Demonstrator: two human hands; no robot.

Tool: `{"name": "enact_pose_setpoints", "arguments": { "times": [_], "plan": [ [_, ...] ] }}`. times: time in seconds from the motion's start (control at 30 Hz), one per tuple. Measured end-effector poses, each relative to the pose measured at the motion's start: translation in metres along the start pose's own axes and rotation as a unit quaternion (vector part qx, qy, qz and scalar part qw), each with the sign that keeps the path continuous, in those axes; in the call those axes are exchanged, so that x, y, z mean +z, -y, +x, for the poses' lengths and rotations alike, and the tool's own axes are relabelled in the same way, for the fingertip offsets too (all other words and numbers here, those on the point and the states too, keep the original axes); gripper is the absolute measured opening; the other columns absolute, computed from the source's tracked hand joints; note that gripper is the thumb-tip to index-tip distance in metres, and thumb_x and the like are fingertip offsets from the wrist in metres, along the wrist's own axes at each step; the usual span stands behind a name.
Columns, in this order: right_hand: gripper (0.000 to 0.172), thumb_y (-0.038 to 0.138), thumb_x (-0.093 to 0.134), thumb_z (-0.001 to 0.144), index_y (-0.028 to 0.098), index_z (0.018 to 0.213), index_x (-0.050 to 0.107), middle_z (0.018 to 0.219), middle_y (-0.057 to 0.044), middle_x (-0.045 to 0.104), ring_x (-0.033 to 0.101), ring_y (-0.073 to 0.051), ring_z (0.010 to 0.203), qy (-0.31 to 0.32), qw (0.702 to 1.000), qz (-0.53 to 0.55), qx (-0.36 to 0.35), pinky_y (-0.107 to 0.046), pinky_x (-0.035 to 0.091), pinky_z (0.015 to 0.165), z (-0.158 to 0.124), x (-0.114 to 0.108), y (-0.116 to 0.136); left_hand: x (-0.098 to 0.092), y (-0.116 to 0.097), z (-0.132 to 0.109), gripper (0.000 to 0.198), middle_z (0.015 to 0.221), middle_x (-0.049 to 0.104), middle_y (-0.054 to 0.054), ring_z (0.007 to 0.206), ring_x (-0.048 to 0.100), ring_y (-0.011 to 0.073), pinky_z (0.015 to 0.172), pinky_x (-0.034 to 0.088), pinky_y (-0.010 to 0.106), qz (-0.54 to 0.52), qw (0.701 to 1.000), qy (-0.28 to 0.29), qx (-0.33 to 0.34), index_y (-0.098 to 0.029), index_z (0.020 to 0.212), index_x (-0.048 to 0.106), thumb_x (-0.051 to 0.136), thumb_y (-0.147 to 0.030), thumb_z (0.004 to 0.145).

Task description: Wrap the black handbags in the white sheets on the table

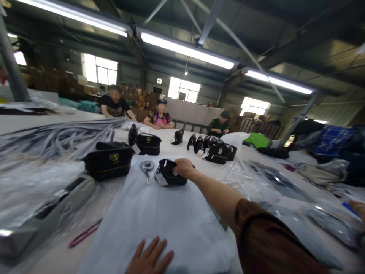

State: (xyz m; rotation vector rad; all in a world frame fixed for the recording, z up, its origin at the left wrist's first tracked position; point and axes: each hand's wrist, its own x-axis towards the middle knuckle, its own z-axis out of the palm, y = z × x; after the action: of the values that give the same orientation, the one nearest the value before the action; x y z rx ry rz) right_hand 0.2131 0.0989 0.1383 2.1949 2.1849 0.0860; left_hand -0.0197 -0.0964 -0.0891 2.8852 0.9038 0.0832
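Note:
My right hand (184, 167) reaches forward across the table and is closed on a small black bag (168, 174) that lies on a pale grey sheet (159, 217). My left hand (149, 258) lies flat on the near part of that sheet, fingers spread. A metal key ring with a clasp (147, 167) sits just left of the bag. A larger black bag with a gold emblem (110, 161) stands further left.
More black bags (148, 144) and a row of them (212, 149) stand farther back. Grey straps (57, 139) pile at the left, clear plastic bags (256, 179) at the right. Three people (159, 114) sit at the table's far side. A pink tool (84, 235) lies near left.

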Motion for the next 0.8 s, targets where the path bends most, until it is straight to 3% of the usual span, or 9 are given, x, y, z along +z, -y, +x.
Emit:
{"name": "enact_pose_setpoints", "arguments": {
  "times": [0.1, 0.17, 0.4, 0.67, 0.8],
  "plan": [
    [0.037, 0.039, 0.057, 0.094, 0.022, 0.124, 0.071, 0.128, -0.014, 0.07, 0.064, -0.029, 0.119, -0.002, 1.0, -0.004, -0.004, -0.037, 0.051, 0.093, 0.006, 0.003, 0.004, -0.04, -0.019, -0.005, 0.119, 0.169, 0.022, 0.006, 0.153, 0.024, 0.039, 0.121, 0.019, 0.068, -0.042, 0.995, 0.081, -0.04, -0.042, 0.159, 0.02, 0.081, -0.014, 0.062],
    [0.036, 0.041, 0.058, 0.093, 0.022, 0.121, 0.072, 0.123, -0.013, 0.071, 0.066, -0.03, 0.116, -0.027, 1.0, -0.013, -0.005, -0.036, 0.052, 0.09, 0.012, 0.006, 0.008, -0.052, -0.024, -0.005, 0.12, 0.17, 0.019, 0.008, 0.154, 0.02, 0.0385, 0.121, 0.013, 0.069, -0.067, 0.993, 0.091, -0.041, -0.04, 0.159, 0.02, 0.081, -0.014, 0.059],
    [0.035, 0.042, 0.058, 0.094, 0.021, 0.119, 0.071, 0.122, -0.014, 0.071, 0.067, -0.029, 0.111, -0.05, 0.998, -0.038, -0.008, -0.035, 0.05, 0.088, 0.01, 0.014, 0.021, -0.046, -0.024, -0.01, 0.115, 0.169, 0.022, 0.01, 0.153, 0.022, 0.0388, 0.12, 0.014, 0.07, -0.091, 0.993, 0.072, -0.031, -0.039, 0.159, 0.021, 0.085, -0.028, 0.064],
    [0.032, 0.04, 0.059, 0.094, 0.019, 0.114, 0.072, 0.118, -0.014, 0.071, 0.067, -0.029, 0.108, -0.07, 0.996, -0.049, -0.034, -0.035, 0.049, 0.09, -0.008, 0.041, 0.019, -0.049, -0.025, -0.01, 0.116, 0.168, 0.024, 0.01, 0.152, 0.022, 0.0389, 0.12, 0.012, 0.069, -0.095, 0.993, 0.062, -0.028, -0.038, 0.158, 0.022, 0.086, -0.025, 0.062],
    [0.032, 0.04, 0.058, 0.095, 0.019, 0.115, 0.072, 0.118, -0.013, 0.071, 0.067, -0.028, 0.107, -0.068, 0.996, -0.043, -0.034, -0.036, 0.048, 0.091, -0.013, 0.044, 0.017, -0.052, -0.026, -0.008, 0.112, 0.168, 0.025, 0.01, 0.152, 0.023, 0.0393, 0.121, 0.012, 0.069, -0.098, 0.992, 0.076, -0.035, -0.037, 0.157, 0.025, 0.087, -0.029, 0.064]
  ]
}}
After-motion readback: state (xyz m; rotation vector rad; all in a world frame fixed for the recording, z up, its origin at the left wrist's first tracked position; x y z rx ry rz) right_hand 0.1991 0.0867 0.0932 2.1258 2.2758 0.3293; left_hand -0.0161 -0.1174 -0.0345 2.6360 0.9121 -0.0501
